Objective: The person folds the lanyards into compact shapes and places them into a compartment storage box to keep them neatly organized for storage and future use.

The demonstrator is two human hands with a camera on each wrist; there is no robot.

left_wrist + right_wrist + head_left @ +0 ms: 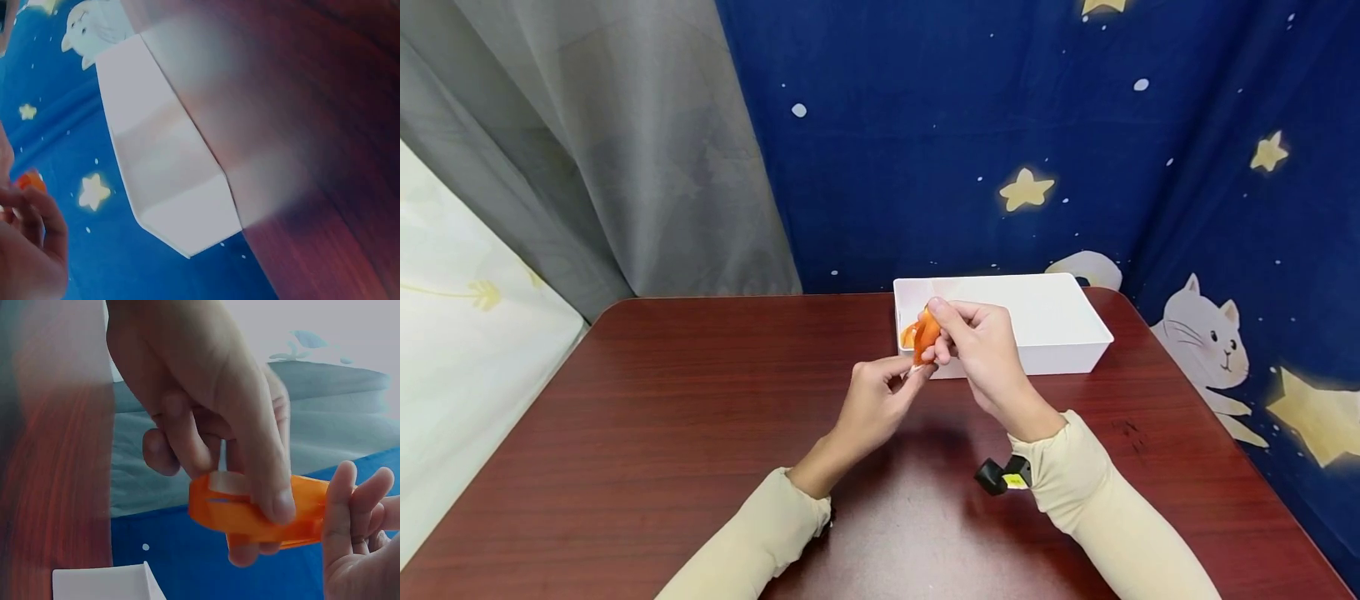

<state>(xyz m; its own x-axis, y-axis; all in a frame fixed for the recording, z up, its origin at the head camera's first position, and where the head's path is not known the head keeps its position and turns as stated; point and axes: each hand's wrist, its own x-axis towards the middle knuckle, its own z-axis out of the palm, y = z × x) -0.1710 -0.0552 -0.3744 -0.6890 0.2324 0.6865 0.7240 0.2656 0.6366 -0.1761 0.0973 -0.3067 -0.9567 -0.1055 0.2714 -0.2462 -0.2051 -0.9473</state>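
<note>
Both hands meet in front of the white box and hold a glossy orange strip-like thing (927, 340), folded into a loop. My right hand (988, 346) pinches its upper end between thumb and fingers. From below, my left hand (874, 402) pinches the lower end, where a small white bit shows. In the right wrist view, the right thumb presses on the orange loop (234, 515), which has a pale patch on its top edge, and the left hand (362, 540) grips its other end. The left wrist view catches just part of the left hand (34, 250). I cannot tell exactly what the orange thing is.
Behind the hands, the white rectangular box (1060, 360) stands at the back right of the dark red-brown wooden table (700, 433). A grey curtain (625, 167) and a blue star-patterned curtain (925, 167) hang past the far edge. A black wrist camera (992, 477) sits at the right cuff.
</note>
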